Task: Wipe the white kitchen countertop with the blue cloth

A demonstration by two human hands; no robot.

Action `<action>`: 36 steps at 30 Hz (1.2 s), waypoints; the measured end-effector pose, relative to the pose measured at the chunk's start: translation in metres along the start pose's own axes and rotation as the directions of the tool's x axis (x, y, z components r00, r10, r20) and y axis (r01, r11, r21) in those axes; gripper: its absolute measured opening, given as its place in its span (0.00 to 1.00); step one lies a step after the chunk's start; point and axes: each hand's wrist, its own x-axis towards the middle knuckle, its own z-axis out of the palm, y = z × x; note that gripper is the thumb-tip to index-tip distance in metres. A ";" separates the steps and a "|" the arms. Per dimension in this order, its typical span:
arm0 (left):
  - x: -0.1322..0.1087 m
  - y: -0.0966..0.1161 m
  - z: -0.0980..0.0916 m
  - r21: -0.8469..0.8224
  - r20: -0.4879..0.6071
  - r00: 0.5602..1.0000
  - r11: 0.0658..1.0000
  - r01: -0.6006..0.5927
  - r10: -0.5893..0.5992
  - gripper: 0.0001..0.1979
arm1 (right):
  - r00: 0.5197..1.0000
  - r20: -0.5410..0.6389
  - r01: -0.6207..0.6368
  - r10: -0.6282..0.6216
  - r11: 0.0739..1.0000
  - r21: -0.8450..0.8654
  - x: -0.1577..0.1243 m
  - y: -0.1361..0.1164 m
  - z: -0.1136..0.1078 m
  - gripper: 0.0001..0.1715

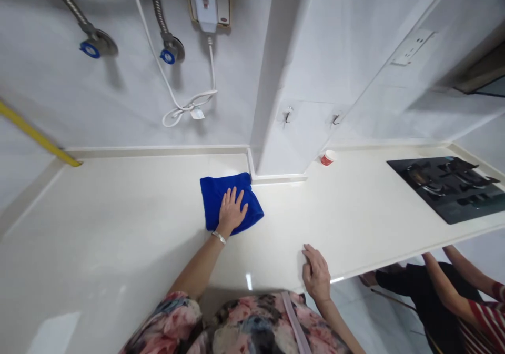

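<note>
Some cloth [214, 196] hid by L hand [232, 213].

The person [201, 270] is wearing a floral top [252, 333], its soft-edged blossoms mixing pink, cream, grey-blue and black. The left sleeve [169, 322], in the same print, is leaving the forearm bare. A pale mauve strap [295, 322] is running down the front, and a silver-coloured bangle [219, 237] is encircling the wrist of the left hand [232, 211].
</note>
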 end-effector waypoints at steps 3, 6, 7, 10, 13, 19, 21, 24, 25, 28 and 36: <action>-0.048 0.015 0.004 0.025 0.002 1.000 0.999 -0.030 0.030 0.33 | 1.000 -0.023 0.017 -0.017 1.000 0.004 0.002 0.001 0.001 0.25; -0.100 0.029 0.009 0.041 -0.015 0.995 0.994 -0.101 0.102 0.33 | 0.999 -0.027 0.038 -0.039 0.999 -0.014 0.003 0.003 -0.002 0.24; -0.117 0.032 0.010 0.042 -0.015 0.990 0.990 -0.136 0.137 0.33 | 0.999 -0.024 0.043 -0.043 0.999 -0.018 0.003 0.004 -0.003 0.24; -0.165 0.031 0.004 0.029 0.016 0.970 0.970 -0.242 0.242 0.33 | 0.999 -0.009 0.044 -0.044 0.999 -0.003 0.001 0.008 -0.007 0.23; -0.207 0.013 -0.012 0.017 0.045 0.965 0.965 -0.260 0.259 0.33 | 1.000 0.012 0.028 -0.028 0.999 0.027 -0.001 0.013 -0.011 0.22; -0.286 -0.056 -0.053 0.124 -0.093 0.993 0.988 0.087 -0.076 0.30 | 0.999 0.050 0.010 -0.012 0.998 0.055 -0.002 0.021 -0.015 0.22; -0.308 -0.083 -0.068 0.143 -0.146 0.965 0.961 0.238 -0.217 0.30 | 0.998 0.057 0.013 -0.016 0.998 0.055 -0.002 0.023 -0.015 0.22; -0.325 -0.122 -0.088 0.138 -0.219 0.879 0.879 0.457 -0.423 0.31 | 0.997 0.069 0.016 -0.019 0.999 0.042 -0.002 0.026 -0.017 0.23; -0.326 -0.134 -0.095 0.129 -0.248 0.838 0.840 0.527 -0.487 0.32 | 0.997 0.075 0.016 -0.019 0.999 0.039 -0.002 0.026 -0.017 0.23; -0.318 -0.167 -0.110 0.082 -0.314 0.709 0.726 0.683 -0.631 0.35 | 0.996 0.084 0.033 -0.035 0.999 0.028 -0.001 0.027 -0.020 0.25; -0.252 -0.247 -0.139 0.033 -0.308 0.548 0.566 0.824 -0.778 0.39 | 0.993 0.109 0.039 -0.037 0.999 -0.011 0.000 0.022 -0.030 0.25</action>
